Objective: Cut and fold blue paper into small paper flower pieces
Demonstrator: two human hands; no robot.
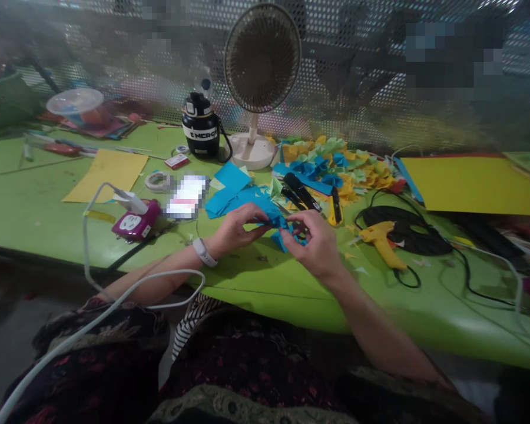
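My left hand point(242, 227) is closed on a piece of blue paper point(274, 219), pinched between thumb and fingers above the front of the green table. Close against it, my right hand point(315, 241) curls round what look like scissors point(301, 237); a dark loop shows at the fingers, and the rest is mostly hidden. Small blue scraps lie under the hands. Just beyond them are blue paper sheets point(229, 197), a black stapler point(302, 191) and a yellow utility knife point(335, 207).
Behind stand a fan point(262, 59) and a black bottle point(201, 129). Folded paper pieces point(353, 162) are heaped at the back. To the right lies a yellow glue gun point(386, 241) with its cord. A phone point(188, 197), tape roll point(158, 181) and purple power socket point(136, 221) sit left. A white cable crosses my left arm.
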